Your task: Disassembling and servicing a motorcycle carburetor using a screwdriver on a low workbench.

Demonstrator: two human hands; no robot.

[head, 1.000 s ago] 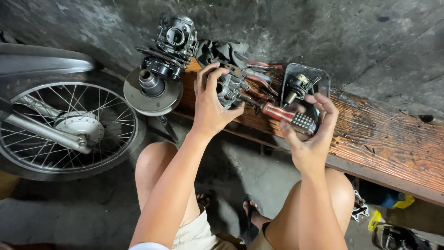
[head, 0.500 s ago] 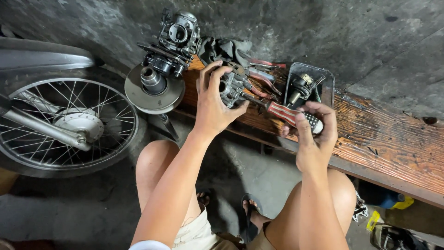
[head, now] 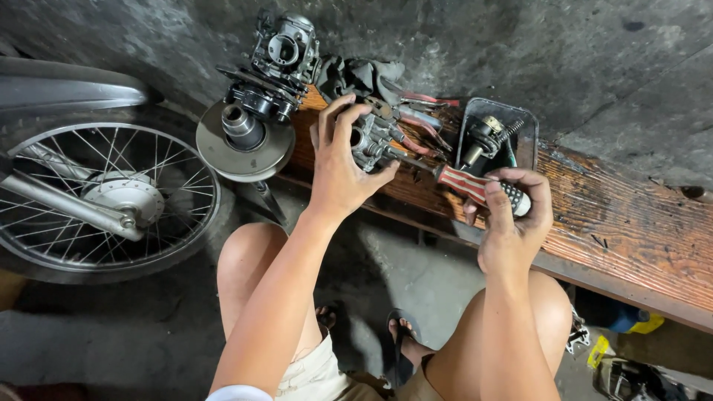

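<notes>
Centrally, held part: a small grey metal carburettor body (head: 369,139), gripped over the near edge of the wooden bench (head: 631,223).
Left hand: the left hand (head: 340,167) wraps the carburettor body from the side, fingers curled firmly round it, thumb underneath.
Right hand: the right hand (head: 512,215) is closed tight on the red-and-black handle of a screwdriver (head: 468,184).
Screwdriver: lies almost level, its shaft running left so that the tip meets the carburettor body.
Tray: a dark metal tray (head: 523,130) just behind the right hand, holding small parts and a spring.
Pliers: red-handled pliers (head: 423,111) lie on the bench behind the held part, beside a dark rag (head: 360,74).
Further left: a second carburettor (head: 286,48) and a round pulley disc (head: 245,141) at the bench end.
Floor side: a spoked wheel (head: 96,197) stands well left.
</notes>
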